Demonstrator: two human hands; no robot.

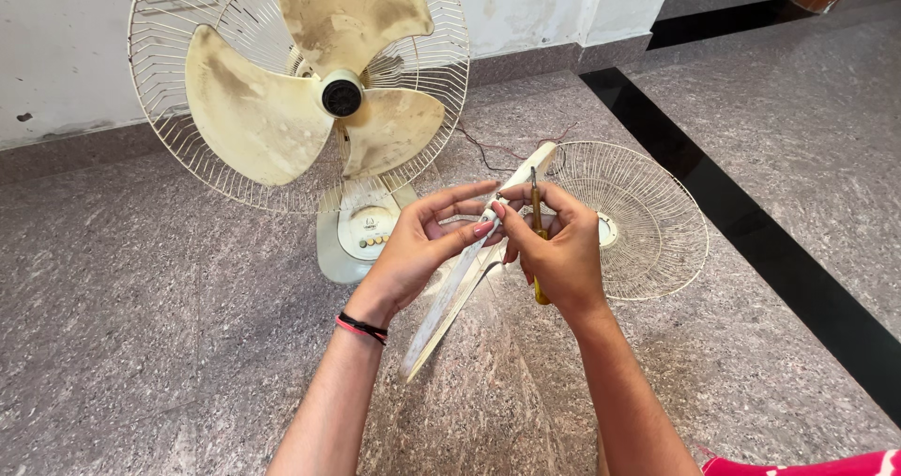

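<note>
The person's left hand (427, 246) curls from the left around a long white plastic strip (449, 298), fingers pinching it near its upper end; it looks like a fan guard's rim band, though its kind cannot be told for certain. The right hand (558, 251) closes around a screwdriver (538, 241) with a yellow handle, its fingertips also pinching the strip's upper end; the shaft stands nearly upright, tip up and handle down below the palm. The strip is held in the air above the speckled stone floor (188, 345), in front of the pedestal fan (324, 100); its long axis runs diagonally, the low end pointing near and left, the high end pointing far and right toward the detached wire guard (648, 222) lying on the floor.

As a judgement, the risks lie in the grip; the strip is thin and held only near one end, so its free lower end could swing or flex, and a hard squeeze might bend or crack it; the screwdriver tip sits close to the fingertips of both hands, so a slip under force could jab a finger; a small fastener, if one is there, cannot be seen, and could drop onto the patterned floor and be hard to find; the loose wires (488, 152) behind the hands could snag.
</note>
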